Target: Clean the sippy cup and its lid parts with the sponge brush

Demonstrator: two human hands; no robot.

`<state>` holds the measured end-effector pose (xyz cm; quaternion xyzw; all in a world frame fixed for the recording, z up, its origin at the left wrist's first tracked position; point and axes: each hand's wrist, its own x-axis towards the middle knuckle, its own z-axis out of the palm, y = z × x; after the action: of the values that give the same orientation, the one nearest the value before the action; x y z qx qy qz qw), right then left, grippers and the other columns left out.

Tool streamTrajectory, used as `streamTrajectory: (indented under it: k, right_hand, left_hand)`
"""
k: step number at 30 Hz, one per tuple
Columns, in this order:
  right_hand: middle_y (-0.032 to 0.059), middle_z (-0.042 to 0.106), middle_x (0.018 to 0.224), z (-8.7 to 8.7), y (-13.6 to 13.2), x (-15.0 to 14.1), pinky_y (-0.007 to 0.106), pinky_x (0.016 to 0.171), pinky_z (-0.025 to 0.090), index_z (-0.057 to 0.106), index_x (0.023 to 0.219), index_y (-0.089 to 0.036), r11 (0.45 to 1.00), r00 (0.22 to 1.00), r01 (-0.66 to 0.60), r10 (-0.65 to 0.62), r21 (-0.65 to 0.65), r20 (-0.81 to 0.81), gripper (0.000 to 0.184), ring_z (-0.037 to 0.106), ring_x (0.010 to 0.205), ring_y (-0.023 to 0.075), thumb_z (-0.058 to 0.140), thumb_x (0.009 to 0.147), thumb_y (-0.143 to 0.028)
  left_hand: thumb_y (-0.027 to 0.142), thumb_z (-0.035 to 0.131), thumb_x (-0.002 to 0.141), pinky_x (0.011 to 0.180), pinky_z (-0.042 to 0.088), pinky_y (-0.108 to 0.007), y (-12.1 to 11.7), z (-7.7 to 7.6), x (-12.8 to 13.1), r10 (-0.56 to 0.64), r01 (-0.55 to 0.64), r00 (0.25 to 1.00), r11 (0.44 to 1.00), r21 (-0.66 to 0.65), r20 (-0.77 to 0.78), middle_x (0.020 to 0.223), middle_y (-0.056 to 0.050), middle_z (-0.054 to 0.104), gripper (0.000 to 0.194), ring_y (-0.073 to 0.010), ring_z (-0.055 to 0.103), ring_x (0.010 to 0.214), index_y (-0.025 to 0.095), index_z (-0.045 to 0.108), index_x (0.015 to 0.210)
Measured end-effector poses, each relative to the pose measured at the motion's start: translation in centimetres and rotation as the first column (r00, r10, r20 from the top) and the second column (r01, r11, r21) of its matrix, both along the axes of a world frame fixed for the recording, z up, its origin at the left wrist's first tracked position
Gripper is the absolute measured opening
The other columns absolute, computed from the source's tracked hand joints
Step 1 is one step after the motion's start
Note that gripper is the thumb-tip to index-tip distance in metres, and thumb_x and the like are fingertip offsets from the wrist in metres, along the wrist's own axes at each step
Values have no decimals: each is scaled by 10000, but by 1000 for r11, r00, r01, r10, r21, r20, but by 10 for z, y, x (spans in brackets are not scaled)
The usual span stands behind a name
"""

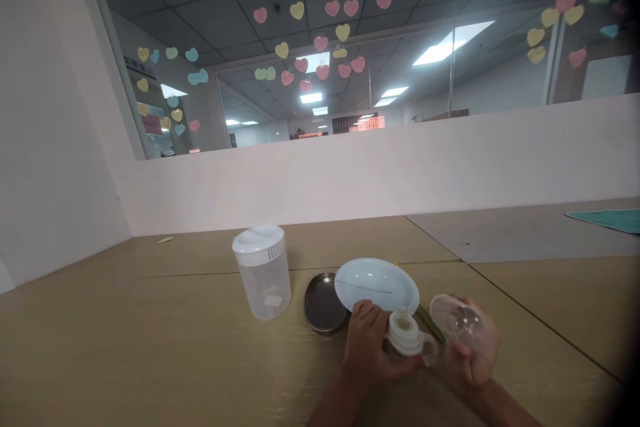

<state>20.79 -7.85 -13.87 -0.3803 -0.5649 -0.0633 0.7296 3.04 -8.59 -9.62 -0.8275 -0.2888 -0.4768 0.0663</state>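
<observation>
My left hand (367, 345) is closed round a small clear bottle with a white collar (405, 333), a pale spout on top and a clear side handle (429, 349). It looks like a baby's drinking bottle and is upright or nearly so. To its right, my right hand (477, 350) grips a clear, dome-shaped cap (456, 320), apart from the bottle. Just beyond the bottle lies a pale oval plate (370, 277) with a thin dark line across it. A green strip-like object (431, 322), partly hidden, shows between the plate and the cap.
Left of the plate is a dark metal oval dish (325, 310), partly covered by the plate's edge. A translucent pitcher (264, 283) with a white lid stands farther left. Teal cloth (607, 219) lies at the far right of the table (150, 347). A white wall (320, 183) and window rise behind.
</observation>
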Motion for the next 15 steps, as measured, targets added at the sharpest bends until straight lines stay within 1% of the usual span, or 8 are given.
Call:
streamTrajectory:
  k: [1, 2, 3, 5, 7, 10, 13, 15]
  right_hand:
    - [117, 558, 946, 7, 0, -1, 465, 738, 496, 473, 1159, -195, 998, 999, 33, -31, 53, -44, 569, 585, 837, 278, 483, 761, -601]
    - [121, 546, 990, 15, 1, -2, 447, 760, 494, 450, 1195, -187, 998, 992, 47, -43, 36, -115, 548, 579, 868, 264, 547, 766, -514]
    - [133, 533, 1048, 22, 1, -4, 437, 778, 494, 415, 1237, -178, 998, 986, 53, -50, 16, -162, 579, 571, 916, 261, 591, 759, -453]
    - [133, 540, 1088, 33, 2, -8, 418, 804, 492, 403, 1259, -176, 997, 989, 21, -32, -73, -144, 579, 567, 955, 246, 608, 765, -395]
    - [101, 590, 1020, 38, 3, -10, 390, 790, 504, 435, 1243, -188, 979, 998, -32, 19, -203, -68, 522, 592, 895, 216, 588, 786, -388]
    - [58, 633, 895, 35, 6, -10, 355, 754, 520, 405, 1279, -200, 934, 993, -118, 103, -338, -62, 524, 612, 801, 186, 550, 815, -398]
    - [57, 647, 882, 28, 12, -9, 362, 768, 516, 331, 1328, -191, 906, 974, -212, 167, -367, -152, 589, 612, 812, 185, 534, 825, -419]
    - [62, 655, 888, 24, 16, -7, 371, 780, 509, 331, 1329, -185, 882, 960, -267, 207, -389, -189, 607, 612, 828, 190, 537, 818, -441]
  left_hand:
    - [680, 571, 625, 739, 426, -400, 0, 0, 0, 3, -3, 1000, 1000, -8, -2, 698, -54, 577, 539, -216, 544, 717, 169, 563, 796]
    - [692, 562, 627, 732, 428, -399, 0, 1, 0, 1, -1, 1000, 1000, -14, -3, 699, -56, 577, 551, -219, 545, 718, 167, 565, 797]
    - [703, 551, 631, 729, 429, -399, 0, 1, -1, 0, 0, 1000, 1000, -18, -3, 703, -58, 577, 564, -220, 547, 719, 166, 567, 802]
    - [710, 539, 641, 723, 432, -393, 0, 2, -1, 3, -3, 1000, 1000, -26, -5, 711, -61, 577, 571, -222, 550, 727, 165, 568, 806]
    - [713, 538, 642, 713, 433, -387, -1, 2, -1, 12, -13, 1000, 999, -29, -13, 709, -60, 573, 574, -223, 548, 727, 166, 569, 809]
    - [718, 532, 646, 709, 429, -387, -1, 2, -2, 19, -20, 1000, 999, -40, -22, 722, -66, 574, 588, -226, 542, 735, 160, 572, 824]
    - [720, 508, 663, 709, 425, -386, -1, 2, -2, 6, -8, 1000, 999, -51, -25, 730, -67, 573, 593, -221, 534, 735, 154, 571, 829]
    - [722, 500, 667, 704, 421, -383, -1, 2, -2, 4, -5, 1000, 999, -51, -25, 733, -66, 572, 597, -219, 528, 734, 153, 572, 837]
